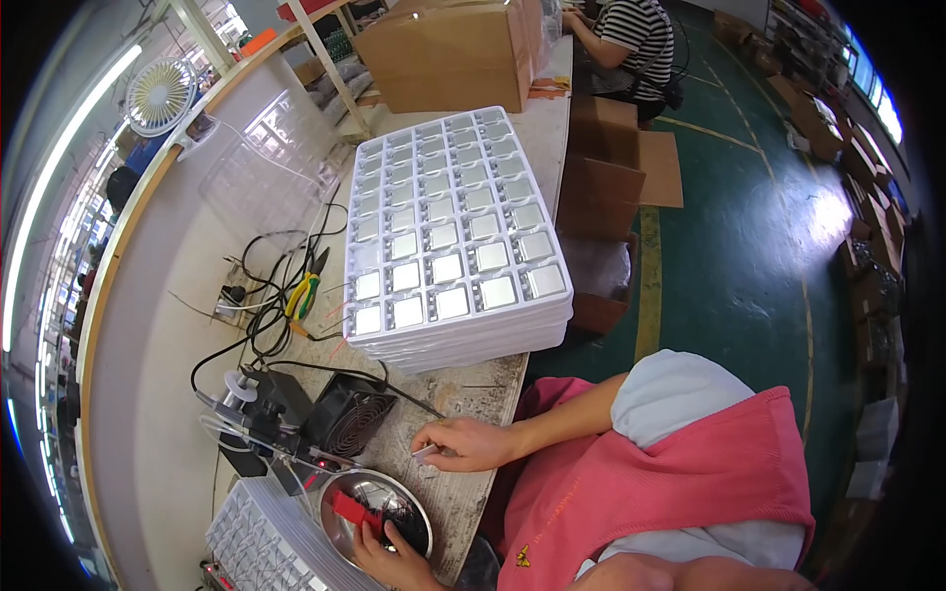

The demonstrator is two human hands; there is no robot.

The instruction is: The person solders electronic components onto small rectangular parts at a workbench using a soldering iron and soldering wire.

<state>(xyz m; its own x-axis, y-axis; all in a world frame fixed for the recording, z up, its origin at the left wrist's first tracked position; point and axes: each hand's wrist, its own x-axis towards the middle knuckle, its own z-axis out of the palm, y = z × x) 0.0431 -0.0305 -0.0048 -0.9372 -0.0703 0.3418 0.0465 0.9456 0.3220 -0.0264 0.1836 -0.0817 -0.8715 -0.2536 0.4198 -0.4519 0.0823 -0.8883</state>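
The right hand's fingers [448, 445] are pressed together on a small pale flat piece [426, 453], holding it just above the bench [463, 389]. The left hand's fingers [379, 540] are closed round a red tool [353, 512] inside a shiny metal bowl [419, 507], which lies just below and to the left of the right fingers.

By my reading the work is at the handling of one piece: it is picked and held, while the other hand steadies the tool in the bowl. The next move seems to call for bringing piece and tool together with care, since the piece is thin and gripped only at its edge.

Just beyond the right fingers stands a small black fan [347, 414] with a dark device and tangled cables beside it. Beside the bowl, away from the right fingers, lies a ribbed white tray [256, 542]. Well beyond the fingers sits a stack of white trays [453, 246] filled with square silvery parts, and left of it green-handled pliers [304, 294]. Farthest off are a cardboard box [448, 59] and another person [631, 39] seated at the bench.

The left hand is cut off by the lower edge, so its grip is only partly seen. What the red tool is, what lies in the bowl and the piece's details are too small to tell.
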